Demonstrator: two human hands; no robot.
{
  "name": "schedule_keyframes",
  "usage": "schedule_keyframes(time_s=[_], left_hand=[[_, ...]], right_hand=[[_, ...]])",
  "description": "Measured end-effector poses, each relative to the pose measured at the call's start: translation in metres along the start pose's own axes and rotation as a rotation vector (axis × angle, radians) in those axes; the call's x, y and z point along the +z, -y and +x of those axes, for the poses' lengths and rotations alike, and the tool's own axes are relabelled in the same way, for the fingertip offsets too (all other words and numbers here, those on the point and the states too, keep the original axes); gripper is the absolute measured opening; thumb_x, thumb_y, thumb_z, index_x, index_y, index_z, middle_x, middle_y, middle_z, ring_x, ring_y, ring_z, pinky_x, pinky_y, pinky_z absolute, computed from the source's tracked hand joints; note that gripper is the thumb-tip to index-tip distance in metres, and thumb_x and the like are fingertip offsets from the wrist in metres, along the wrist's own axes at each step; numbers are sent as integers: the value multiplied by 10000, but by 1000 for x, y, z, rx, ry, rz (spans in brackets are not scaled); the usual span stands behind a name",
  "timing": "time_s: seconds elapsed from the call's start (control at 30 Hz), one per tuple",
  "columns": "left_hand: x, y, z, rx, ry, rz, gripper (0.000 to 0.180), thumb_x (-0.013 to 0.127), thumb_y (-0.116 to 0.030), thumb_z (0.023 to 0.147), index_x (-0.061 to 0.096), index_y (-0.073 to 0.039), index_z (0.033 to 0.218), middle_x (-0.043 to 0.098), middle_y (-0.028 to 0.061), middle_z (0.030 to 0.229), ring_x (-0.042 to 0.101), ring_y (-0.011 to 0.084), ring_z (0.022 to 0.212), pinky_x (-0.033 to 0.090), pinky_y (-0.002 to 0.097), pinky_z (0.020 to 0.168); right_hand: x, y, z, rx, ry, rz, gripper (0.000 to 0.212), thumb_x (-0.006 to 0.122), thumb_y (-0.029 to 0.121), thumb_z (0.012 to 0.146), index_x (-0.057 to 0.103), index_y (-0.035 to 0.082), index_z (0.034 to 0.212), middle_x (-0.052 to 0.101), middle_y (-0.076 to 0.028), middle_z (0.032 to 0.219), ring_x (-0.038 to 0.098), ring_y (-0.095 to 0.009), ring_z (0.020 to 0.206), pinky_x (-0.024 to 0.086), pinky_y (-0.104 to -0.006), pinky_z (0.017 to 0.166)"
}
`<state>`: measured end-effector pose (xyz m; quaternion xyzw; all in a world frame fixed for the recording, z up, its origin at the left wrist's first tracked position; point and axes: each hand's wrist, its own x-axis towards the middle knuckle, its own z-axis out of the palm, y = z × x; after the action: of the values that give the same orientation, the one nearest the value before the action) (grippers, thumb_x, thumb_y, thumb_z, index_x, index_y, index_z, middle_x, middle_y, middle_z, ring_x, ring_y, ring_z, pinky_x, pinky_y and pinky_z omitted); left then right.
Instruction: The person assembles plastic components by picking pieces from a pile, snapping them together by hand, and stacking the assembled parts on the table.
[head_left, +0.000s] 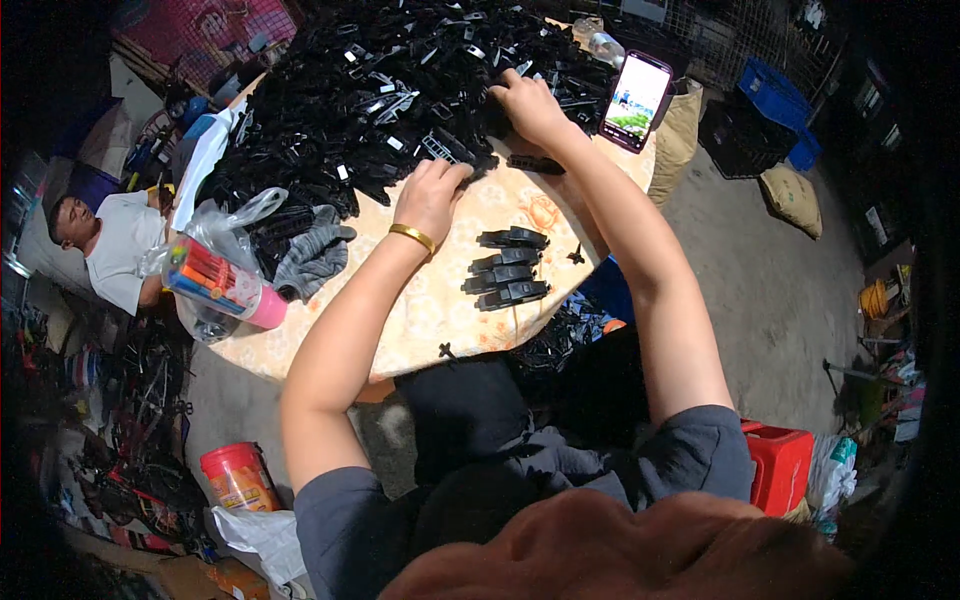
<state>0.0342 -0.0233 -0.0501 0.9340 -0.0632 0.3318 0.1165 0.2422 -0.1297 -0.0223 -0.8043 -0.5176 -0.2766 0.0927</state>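
Note:
My left hand, with a gold bracelet at the wrist, rests at the near edge of a heap of black plastic parts. Its fingers are bent against a black slotted plastic part. Farther right, my right hand reaches into the heap with curled fingers; whatever lies between them is hidden. One loose black part lies below my right wrist. Nearer me on the flowered tabletop, several similar black parts lie stacked in a row.
A phone with a lit screen stands at the heap's right. Left are a grey glove and a pink-based cup of pens. Another person sits beyond the table's left side. On the floor are a red bucket and a red stool.

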Motion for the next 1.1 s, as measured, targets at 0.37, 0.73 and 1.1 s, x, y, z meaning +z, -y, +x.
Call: schedule_keyframes(time_s=[0.37,0.73,1.1], left_hand=[[-15,2,-5,-500,350,-873,217,573,35,795,619,-2,1004,638,32,888,596,91,794,486,232,735],[-42,-23,-7,-276,402,-616,254,713,-114,683,646,-12,906,585,150,839,588,272,809,469,340,713],[-17,-30,-11,-276,265,-303,262,720,-80,688,664,-29,938,576,98,800,581,201,711,472,293,664]], right_hand=[[-48,35,-80,171,85,861,292,646,215,777,644,14,988,657,-183,889,644,-288,803,499,-348,721],[-68,27,-109,77,301,955,257,668,108,762,649,21,1002,635,-99,882,615,-204,788,482,-303,712],[-80,46,-110,-135,136,514,252,696,165,683,668,52,906,574,-102,781,563,-286,804,467,-369,704]])
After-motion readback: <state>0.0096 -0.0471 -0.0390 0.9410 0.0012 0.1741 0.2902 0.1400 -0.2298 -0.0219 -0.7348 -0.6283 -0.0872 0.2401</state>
